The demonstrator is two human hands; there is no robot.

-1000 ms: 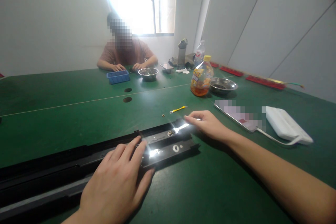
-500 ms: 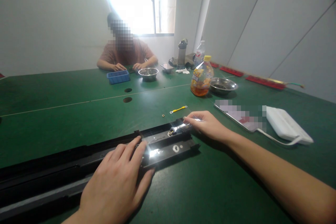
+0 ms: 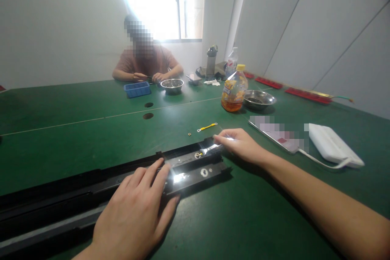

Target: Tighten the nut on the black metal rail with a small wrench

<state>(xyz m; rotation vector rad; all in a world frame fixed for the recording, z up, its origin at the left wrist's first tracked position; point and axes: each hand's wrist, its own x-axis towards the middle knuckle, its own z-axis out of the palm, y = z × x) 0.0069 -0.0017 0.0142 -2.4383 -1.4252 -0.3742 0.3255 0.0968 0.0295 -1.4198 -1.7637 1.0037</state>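
Note:
Long black metal channels [image 3: 128, 180] lie side by side across the table and run off at the left. My left hand [image 3: 137, 203] rests on the nearer part, fingers stretched over the channels and thumb apart at the near edge. Near the right end, my right hand [image 3: 236, 142] is closed around a shiny wrench [image 3: 209, 149]. Its tip reaches a small brass-coloured nut [image 3: 198, 155] on a bare round spot in the far channel; glare hides whether it grips the nut. A second bare spot with a hole [image 3: 204, 172] shows in the near channel.
Beyond the channels lie a yellow wire with ring ends [image 3: 207, 127] and a loose nut [image 3: 189, 134]. Farther back are a drink bottle [image 3: 234, 91], steel bowls [image 3: 260, 100] and a blue bin [image 3: 137, 89]. A phone [image 3: 274, 136] cabled to a white block [image 3: 335, 146] lies right. A person sits opposite.
The wrench has turned slightly, its tip shifting at the nut. My left hand stays in place. Across the table, the other person's hands have moved a little.

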